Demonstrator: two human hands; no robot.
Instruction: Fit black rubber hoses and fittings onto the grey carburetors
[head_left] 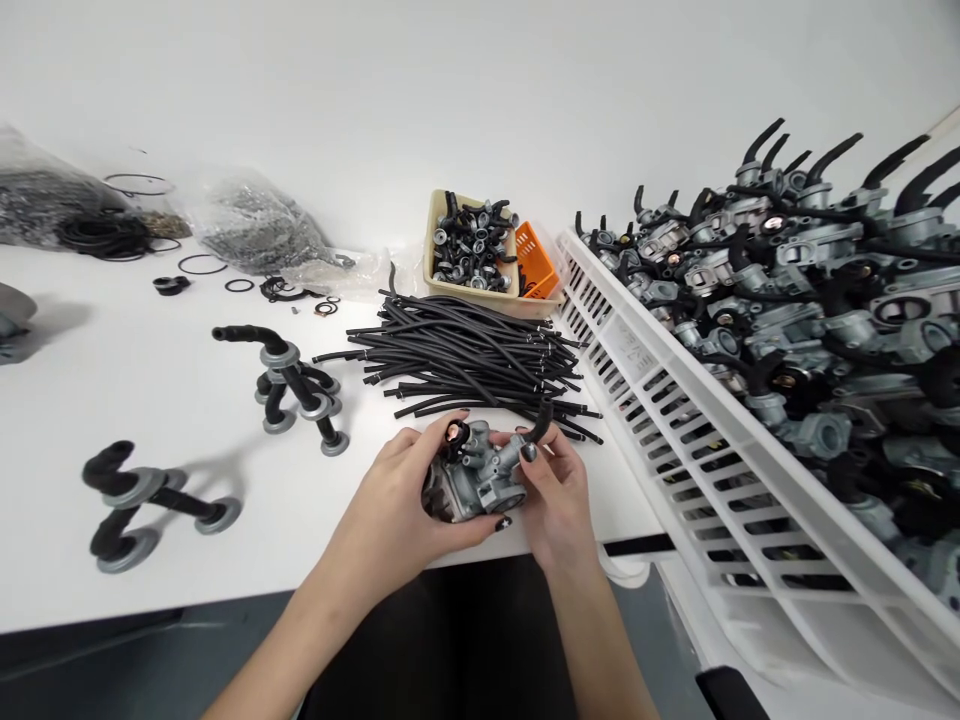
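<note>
A grey metal carburetor (480, 478) is held between both hands, just above the table's front edge. My left hand (394, 500) wraps round its body, the thumb along the near side and the fingers behind. My right hand (559, 495) closes on the end with the metal cap, and a bent black rubber boot (540, 420) sticks up from that cap between thumb and fingers. Some of the right fingertips are hidden behind the part. Right behind the hands lies a pile of black rubber hoses (465, 350).
A white slatted crate (675, 450) full of carburetors stands at the right. Behind the hoses are a cream bin (435, 240) of capped boots and an orange basket (536, 262). Loose caps with boots (139, 487) stand at the left; plastic bags (255, 220) and rubber rings (202, 264) lie farther back.
</note>
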